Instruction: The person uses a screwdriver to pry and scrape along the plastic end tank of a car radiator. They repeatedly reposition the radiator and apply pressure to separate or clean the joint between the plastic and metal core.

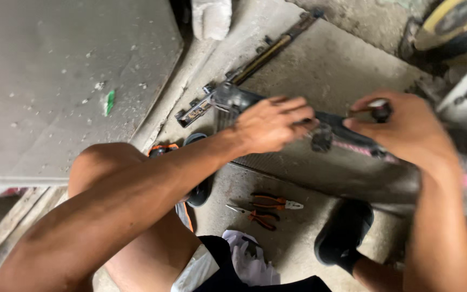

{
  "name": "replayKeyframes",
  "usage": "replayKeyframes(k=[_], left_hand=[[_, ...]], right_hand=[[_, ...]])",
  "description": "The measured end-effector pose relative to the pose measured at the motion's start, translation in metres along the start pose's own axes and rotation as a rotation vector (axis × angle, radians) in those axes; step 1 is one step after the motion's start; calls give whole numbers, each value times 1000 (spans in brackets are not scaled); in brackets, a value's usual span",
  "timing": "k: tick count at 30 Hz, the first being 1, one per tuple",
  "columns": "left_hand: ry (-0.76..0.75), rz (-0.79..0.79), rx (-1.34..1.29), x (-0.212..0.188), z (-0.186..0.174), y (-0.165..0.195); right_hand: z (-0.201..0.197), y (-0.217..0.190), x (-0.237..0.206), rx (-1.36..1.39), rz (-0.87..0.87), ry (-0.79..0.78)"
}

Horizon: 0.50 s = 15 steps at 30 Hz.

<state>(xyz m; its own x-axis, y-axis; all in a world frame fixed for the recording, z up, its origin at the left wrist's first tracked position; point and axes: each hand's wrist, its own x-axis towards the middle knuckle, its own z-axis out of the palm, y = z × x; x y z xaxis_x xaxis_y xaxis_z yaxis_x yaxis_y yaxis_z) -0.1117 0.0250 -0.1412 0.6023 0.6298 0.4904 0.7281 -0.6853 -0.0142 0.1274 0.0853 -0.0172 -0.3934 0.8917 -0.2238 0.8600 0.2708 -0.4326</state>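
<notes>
Matt black plastic radiator tank [347, 127], rough concrete floor [320, 65], orange rubber-handled metal pliers [268, 203].

A rough concrete floor [347, 59], dusty and stained, fills the scene under flat daylight. A grey board [55, 92], flecked with white debris and a green scrap [109, 101], lies at left over wooden planks [12, 219]. A pale block [211, 17] sits at the far edge; a yellow-and-black tyre [455, 24] rests far right. Pliers [268, 208] lie near.
</notes>
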Motion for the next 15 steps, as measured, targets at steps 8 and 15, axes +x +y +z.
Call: replayKeyframes(k=[8, 15], left_hand=[[209, -95, -213, 10, -25, 23], [271, -170, -236, 22, -31, 44]], right_hand=[[4, 33, -5, 236, -97, -9], [-3, 38, -14, 351, -172, 31]])
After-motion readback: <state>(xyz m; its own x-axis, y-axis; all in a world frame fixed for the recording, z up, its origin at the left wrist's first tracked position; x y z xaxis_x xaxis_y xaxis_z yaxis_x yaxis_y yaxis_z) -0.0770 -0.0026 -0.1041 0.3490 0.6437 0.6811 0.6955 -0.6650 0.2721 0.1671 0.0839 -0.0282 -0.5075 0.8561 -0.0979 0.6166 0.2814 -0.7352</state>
